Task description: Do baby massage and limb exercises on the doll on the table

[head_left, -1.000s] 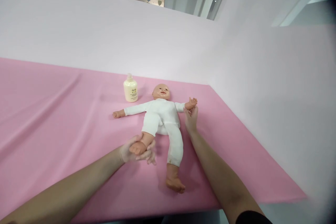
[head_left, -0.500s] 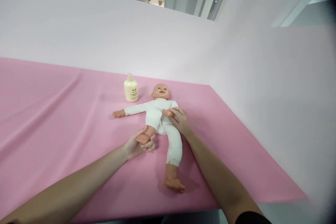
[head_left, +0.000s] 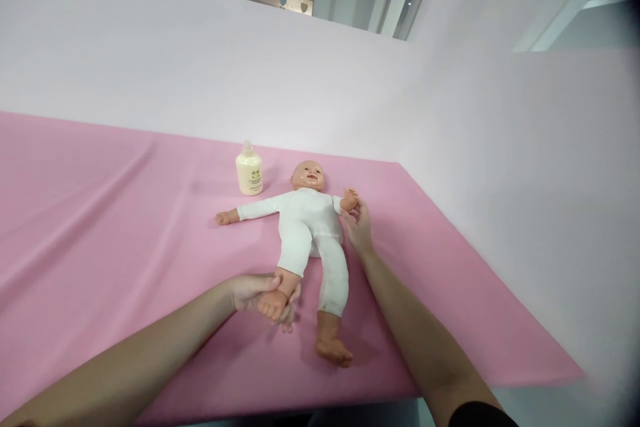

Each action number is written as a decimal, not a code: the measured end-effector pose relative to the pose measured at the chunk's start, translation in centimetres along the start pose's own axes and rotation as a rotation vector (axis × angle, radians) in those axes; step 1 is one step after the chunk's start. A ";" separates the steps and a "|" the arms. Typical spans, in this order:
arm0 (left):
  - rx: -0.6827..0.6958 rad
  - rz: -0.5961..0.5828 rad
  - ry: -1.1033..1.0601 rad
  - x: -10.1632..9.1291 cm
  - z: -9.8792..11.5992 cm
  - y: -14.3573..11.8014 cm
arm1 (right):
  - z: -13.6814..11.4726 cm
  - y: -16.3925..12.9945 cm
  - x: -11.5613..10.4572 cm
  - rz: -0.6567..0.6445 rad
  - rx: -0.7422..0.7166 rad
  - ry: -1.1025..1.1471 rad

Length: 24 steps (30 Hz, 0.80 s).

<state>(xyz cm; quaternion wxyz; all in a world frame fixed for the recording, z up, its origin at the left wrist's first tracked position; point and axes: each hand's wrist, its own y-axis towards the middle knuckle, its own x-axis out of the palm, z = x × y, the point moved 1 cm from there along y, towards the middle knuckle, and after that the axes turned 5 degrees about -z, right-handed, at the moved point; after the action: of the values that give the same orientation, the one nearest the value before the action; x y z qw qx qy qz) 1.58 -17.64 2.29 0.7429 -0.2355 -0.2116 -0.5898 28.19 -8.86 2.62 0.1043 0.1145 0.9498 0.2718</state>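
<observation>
Now the doll (head_left: 310, 227) lies stretched out more than it did a moment ago. Half a second back, its small arm was folded over its tummy and its knee was bent up. Now that arm is out to the right side again, and the leg on the left is pulled long, toward the near edge of the pink cloth (head_left: 100, 213). So the arm and leg are being bent and then straightened, like baby exercise, and this looks like the stretched-out part of it.

The doll is on its back in the middle of the cloth, head at the far end, feet at the near end. The left hand (head_left: 260, 293) is wrapped around the doll's foot (head_left: 274, 303) on the left; the fingers curl under it and the thumb lies on top of the ankle. The right hand (head_left: 359, 228) is just to the right of the doll's body. Its fingers pinch the doll's little hand (head_left: 349, 200) from below. The other leg lies flat and free, with nobody touching it. The other arm points out to the left.

A cream bottle (head_left: 249, 171) stands far off, left of the doll's head, not touching it.
</observation>
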 end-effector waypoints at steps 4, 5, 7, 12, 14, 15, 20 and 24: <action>-0.090 -0.189 0.089 0.3 0.1 -0.3 | 0.6 0.7 -0.8 0.160 0.044 0.140; -0.101 -0.170 0.124 0.3 0.2 -0.3 | 1.0 0.8 -1.1 0.202 0.090 0.174; -0.129 -0.119 0.209 0.2 0.2 -0.3 | 2.0 0.9 -1.5 0.266 0.218 0.258; -0.140 -0.117 0.297 -0.1 -0.1 -0.2 | 3.8 1.0 -2.1 0.391 0.453 0.474; -0.131 -0.140 0.296 -0.2 -0.2 -0.1 | 4.0 1.1 -2.1 0.420 0.482 0.527; -0.125 -0.147 0.296 -0.2 -0.2 -0.1 | 4.0 1.1 -2.1 0.423 0.482 0.536; -0.103 -0.216 0.255 0.1 0.1 -0.1 | 4.0 1.0 -2.1 0.395 0.461 0.496; -0.060 -0.291 0.160 0.7 0.7 -0.1 | 3.7 0.8 -1.8 0.377 0.423 0.414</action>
<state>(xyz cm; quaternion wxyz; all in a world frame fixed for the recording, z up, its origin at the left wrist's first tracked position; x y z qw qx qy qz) 1.57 -17.78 3.22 0.6567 -0.1770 -0.1659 -0.7141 31.05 -6.84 0.22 -0.1686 0.2493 0.9483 0.1010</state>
